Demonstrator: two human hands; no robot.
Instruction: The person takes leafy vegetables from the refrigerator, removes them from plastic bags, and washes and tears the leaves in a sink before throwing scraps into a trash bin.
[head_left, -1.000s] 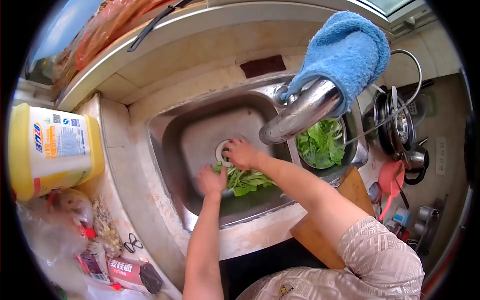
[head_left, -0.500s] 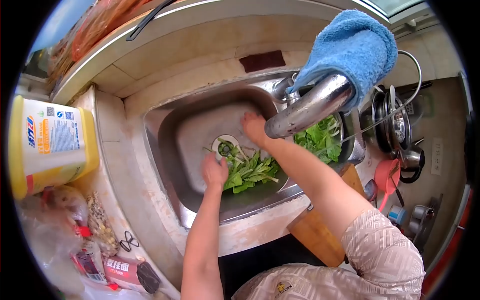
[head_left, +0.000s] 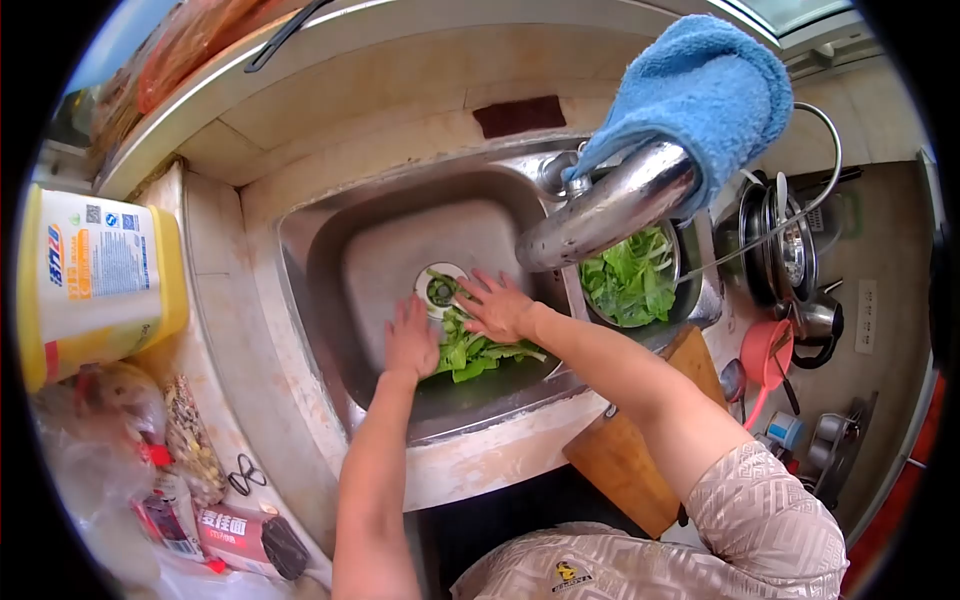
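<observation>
In the head view, a bunch of leafy greens lies near the front of the large steel sink basin. My left hand is at the left edge of the bunch, fingers stretched forward. Above the greens' upper right side, my right hand has its fingers spread, partly covering the stems. A few bits of green lie on the drain, just beyond my fingertips. More leafy greens fill the smaller basin on the right.
A metal faucet draped with a blue cloth reaches over the sink. To the right are a wooden board, a pink strainer-like pot and a kettle. At left stand a yellow-white tub, packages and black scissors.
My right hand has come from the basin's far right side toward me and left, to the greens. My left hand has shifted slightly left, its fingers now stretched out.
</observation>
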